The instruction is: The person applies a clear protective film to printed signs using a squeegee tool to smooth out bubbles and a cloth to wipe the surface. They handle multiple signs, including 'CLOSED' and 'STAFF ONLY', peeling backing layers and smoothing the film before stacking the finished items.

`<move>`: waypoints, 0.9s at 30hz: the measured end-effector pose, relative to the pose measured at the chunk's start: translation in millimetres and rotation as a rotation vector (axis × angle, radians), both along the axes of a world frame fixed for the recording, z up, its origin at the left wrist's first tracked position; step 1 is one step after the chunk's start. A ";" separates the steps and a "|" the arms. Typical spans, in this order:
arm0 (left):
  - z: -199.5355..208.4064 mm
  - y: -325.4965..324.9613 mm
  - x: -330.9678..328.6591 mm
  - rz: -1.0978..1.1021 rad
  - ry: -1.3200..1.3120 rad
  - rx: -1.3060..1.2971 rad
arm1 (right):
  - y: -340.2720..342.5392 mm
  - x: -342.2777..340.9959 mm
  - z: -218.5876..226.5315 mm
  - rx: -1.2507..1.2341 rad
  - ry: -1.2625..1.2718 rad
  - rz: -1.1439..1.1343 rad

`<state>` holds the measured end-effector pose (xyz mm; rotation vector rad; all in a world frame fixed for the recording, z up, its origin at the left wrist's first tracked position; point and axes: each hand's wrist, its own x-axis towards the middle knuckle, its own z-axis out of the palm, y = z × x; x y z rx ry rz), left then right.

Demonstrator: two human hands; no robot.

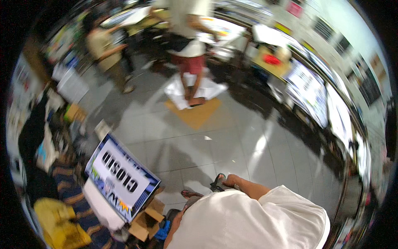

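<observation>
The right hand (pixel 230 181) is low in the middle of the frame, close beside a dark strappy sandal (pixel 219 181) on the right foot, the arm angled in from the white sleeve. It may be touching the foot or sandal, but blur hides the contact, and I cannot tell whether its fingers are apart, together or clamped on a strap. The low reach looks like the posture of someone bent over or crouched, which would explain why the white shirt (pixel 248 220) fills the lower part. The left forearm (pixel 175 226) shows at the lower centre; its hand is hidden behind the shirt, so its fingers cannot be judged.

Near that forearm are an open cardboard box (pixel 147 220) and a blue item (pixel 163 230). A printed signboard (pixel 124 174) lies at a slant in the lower left, apparently propped on the pale surface under it, which leaves its lettered face turned upward (upside down from here).

At upper centre, a co-worker in red shorts (pixel 191 63) stands over white sheets (pixel 210 90) spread on a tan sheet (pixel 197 118), perhaps laid there as a layer over the tiles.
</observation>
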<state>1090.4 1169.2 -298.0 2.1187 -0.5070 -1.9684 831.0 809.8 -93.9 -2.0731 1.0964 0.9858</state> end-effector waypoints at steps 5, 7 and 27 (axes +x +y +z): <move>-4.4 -113.7 -48.5 -0.354 -0.060 -0.052 | 52.9 -222.8 -50.6 0.046 0.030 -0.666; -6.3 -165.8 -77.2 -0.451 -0.071 -0.069 | 78.6 -264.6 -35.0 0.036 0.010 -0.727; 171.2 -613.4 -704.2 -0.598 0.030 -0.925 | 70.1 -756.9 -4.5 -0.247 -0.624 -2.384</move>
